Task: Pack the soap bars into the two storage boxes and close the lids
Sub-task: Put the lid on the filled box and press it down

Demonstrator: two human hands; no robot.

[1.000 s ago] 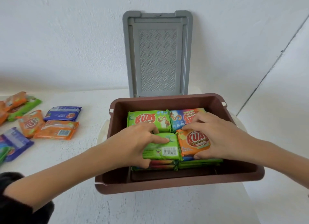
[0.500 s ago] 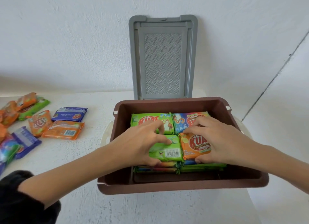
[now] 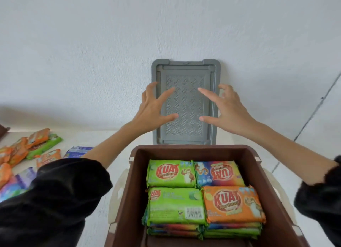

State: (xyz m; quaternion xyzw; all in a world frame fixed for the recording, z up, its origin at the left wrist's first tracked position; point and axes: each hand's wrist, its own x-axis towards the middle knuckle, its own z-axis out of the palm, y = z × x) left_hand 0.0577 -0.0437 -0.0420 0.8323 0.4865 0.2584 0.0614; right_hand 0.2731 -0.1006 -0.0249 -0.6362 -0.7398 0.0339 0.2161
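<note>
One brown storage box sits on the white table, and its top layer holds four soap bars in a two-by-two block: two green on the left, a blue-rainbow one at the back right and an orange one at the front right. More bars are stacked under them, edges showing at the front, too hidden to count. The bars are flat, glossy plastic-wrapped rectangles pressed side to side. A strip of bare box floor lies in front of them and narrow gaps run along the side walls. One grey lid, a ribbed rectangle with a woven-pattern panel, stands upright against the rough white wall just behind the box. Two hands are raised in front of it: the left hand at its left edge and the right hand at its right edge. Each grip is apart, fingers spread and holding nothing; whether the fingertips touch the lid cannot be told. Both arms wear black sleeves. To the left, loose soap bars in orange, green and blue-purple lie scattered on the table, partly hidden by the left sleeve, so no sure count. A cream plastic piece shows under the box.
</note>
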